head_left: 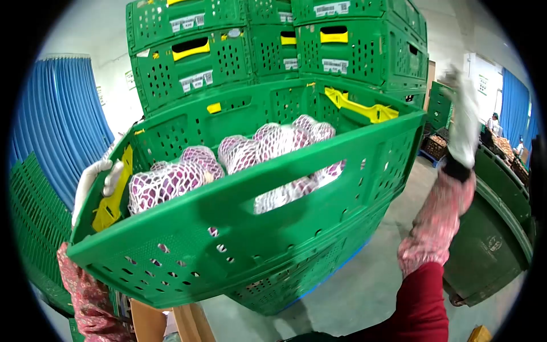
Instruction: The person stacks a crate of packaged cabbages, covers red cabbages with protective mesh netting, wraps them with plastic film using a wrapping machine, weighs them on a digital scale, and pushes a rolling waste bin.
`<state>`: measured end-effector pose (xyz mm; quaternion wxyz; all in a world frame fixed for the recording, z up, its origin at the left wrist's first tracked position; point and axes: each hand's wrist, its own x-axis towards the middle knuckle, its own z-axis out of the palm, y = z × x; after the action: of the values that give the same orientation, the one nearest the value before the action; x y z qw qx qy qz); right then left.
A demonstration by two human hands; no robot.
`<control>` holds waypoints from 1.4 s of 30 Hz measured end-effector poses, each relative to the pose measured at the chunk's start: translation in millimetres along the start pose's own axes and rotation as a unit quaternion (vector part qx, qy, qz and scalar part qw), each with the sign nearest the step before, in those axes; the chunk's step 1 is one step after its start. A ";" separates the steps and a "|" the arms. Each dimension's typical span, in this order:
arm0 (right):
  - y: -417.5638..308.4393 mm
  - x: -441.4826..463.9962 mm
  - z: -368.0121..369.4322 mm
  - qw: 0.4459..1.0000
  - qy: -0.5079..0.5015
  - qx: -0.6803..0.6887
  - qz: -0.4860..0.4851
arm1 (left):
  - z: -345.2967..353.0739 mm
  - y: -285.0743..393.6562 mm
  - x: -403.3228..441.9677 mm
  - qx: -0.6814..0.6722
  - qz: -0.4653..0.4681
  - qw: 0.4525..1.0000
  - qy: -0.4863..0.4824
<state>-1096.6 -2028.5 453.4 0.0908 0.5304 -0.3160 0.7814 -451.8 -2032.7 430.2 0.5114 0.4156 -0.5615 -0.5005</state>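
A green plastic crate with yellow handles fills the middle of the view, tilted. Inside it lie several white net bags of purple round produce. My left hand, in a white glove, grips the crate's left end, fingers over the rim by the yellow handle. To the right of the crate, my right hand, gloved too, is raised and apart from it; motion smears its fingers. Another green crate is beneath the tilted one.
Stacked green crates rise behind. Blue curtains hang at the left, with folded green crates below. A dark green bin stands at the right. Two people are far back right. A cardboard box is at the bottom.
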 end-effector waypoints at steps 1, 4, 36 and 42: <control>-44.4 -37.5 18.4 0.999 0.024 -0.012 -0.030 | 14.0 -1.1 -4.0 0.030 -0.004 0.981 0.191; -20.2 -81.2 86.3 0.986 -0.087 -0.062 -0.124 | 22.1 8.5 -12.2 -0.120 -0.058 0.984 0.115; 165.4 -80.8 105.1 0.993 -0.077 0.060 0.072 | 57.5 -76.1 -15.7 0.080 0.089 0.971 0.208; 189.6 -79.4 96.5 0.989 -0.110 -0.072 -0.063 | 123.0 -124.6 -42.0 -0.007 0.134 0.912 0.388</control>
<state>-1079.1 -2218.7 330.6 0.1423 0.6238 -0.3452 0.6866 -573.8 -1993.9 303.6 0.7544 0.4937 -0.3659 -0.2308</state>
